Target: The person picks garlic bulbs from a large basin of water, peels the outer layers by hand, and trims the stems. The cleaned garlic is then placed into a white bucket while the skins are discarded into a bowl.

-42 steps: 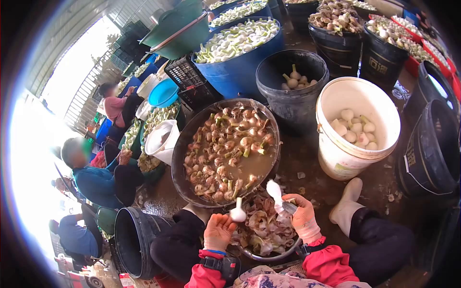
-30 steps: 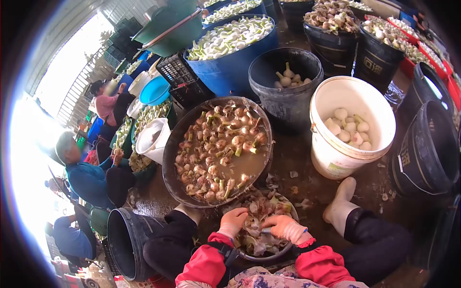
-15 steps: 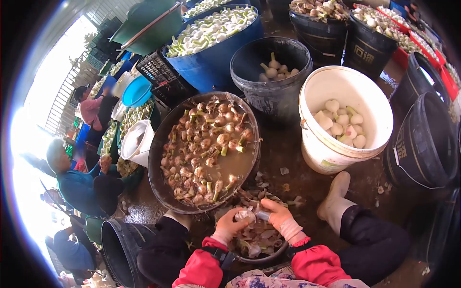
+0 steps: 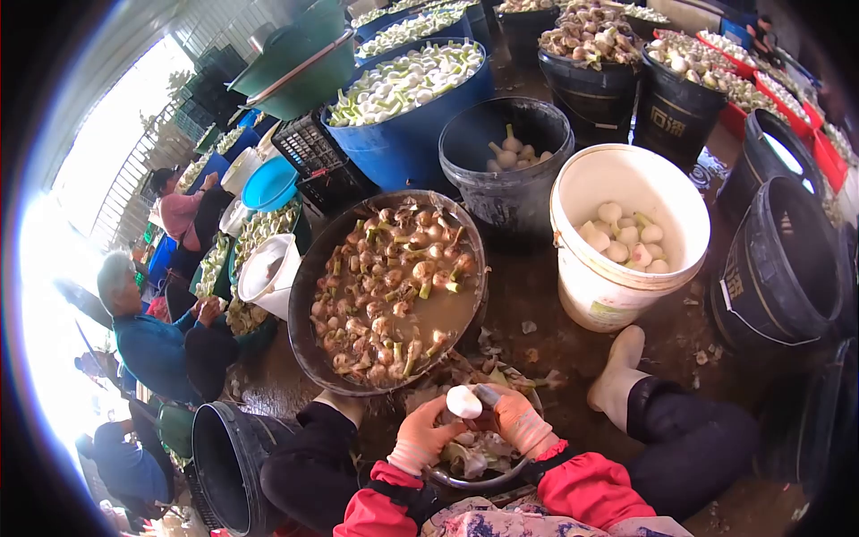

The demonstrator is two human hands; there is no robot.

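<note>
The garlic bulb (image 4: pixel 463 401) sits between both hands, just above the bowl of peelings (image 4: pixel 474 481) and close to the person's knees. Its upper face now shows clean and white; half a second ago the same bulb was covered in brownish skin, so the outer skin has come off the exposed side. Judged from this, stripping of this bulb is well advanced, though its underside is hidden by the fingers. The left hand (image 4: pixel 420 438), gloved, has its grip closed round the lower part of the bulb, cupping it from below and from the left. The right hand (image 4: pixel 517 421), also gloved, has its grip closed on what appears to be a small blade (image 4: pixel 488 392), its tip touching the bulb's right side. Both hands have risen from the peelings, where they were a second ago. Directly below the grip lie loose skins in the bowl. Just ahead of the grip stands the wide basin (image 4: pixel 304 304) of unpeeled bulbs in muddy water. Ahead and to the right of the grip is the white bucket (image 4: pixel 582 295), holding peeled white bulbs. Beyond the basin stand a grey bucket (image 4: pixel 537 197) and a blue tub (image 4: pixel 420 143). To the left of the grip, near the knee, is a black bucket (image 4: pixel 210 465). Other people (image 4: pixel 152 340) are seated well off to the left.
</note>
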